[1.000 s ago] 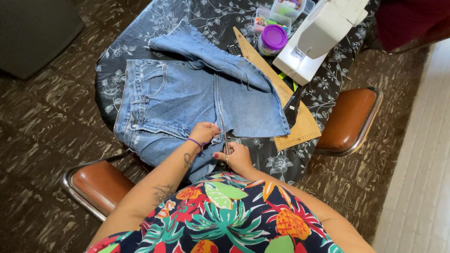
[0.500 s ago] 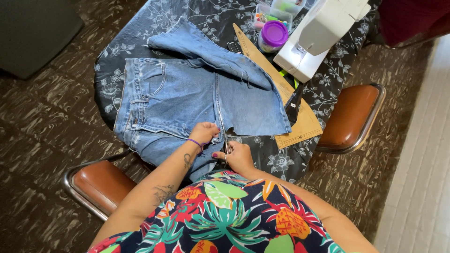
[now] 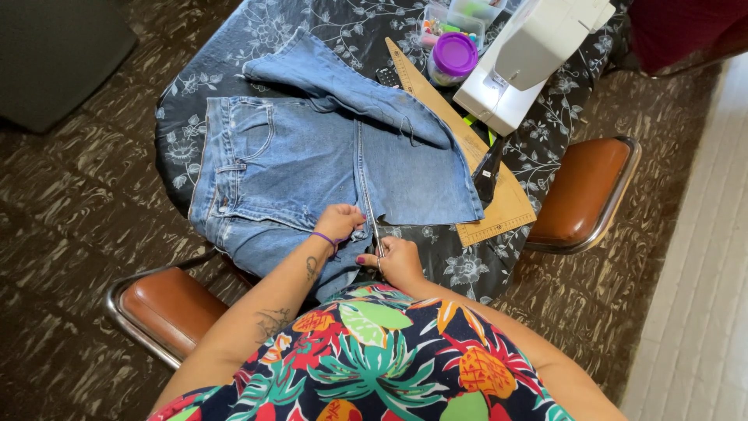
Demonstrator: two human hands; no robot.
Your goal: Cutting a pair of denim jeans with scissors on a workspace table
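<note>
Floral-clothed counter [image 3: 234, 78] fills the upper frame, blue jeans [image 3: 312, 164] at centre; the left hand [image 3: 339, 222] pins denim, right hand [image 3: 399, 261] fingers closed on scissors [image 3: 374, 230], snipping slightly further along the seam than before

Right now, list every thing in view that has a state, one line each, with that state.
Blue jeans: spread flat on the table, one leg folded back over the top.
Scissors: in the right hand, blades at the seam.
Left hand: pressing the denim beside the seam.
Right hand: grip closed on the scissors.
Purple-lidded jar: lid on, upright.
Sewing machine: standing on the table.
Wooden ruler: lying flat, partly under the jeans.
</note>
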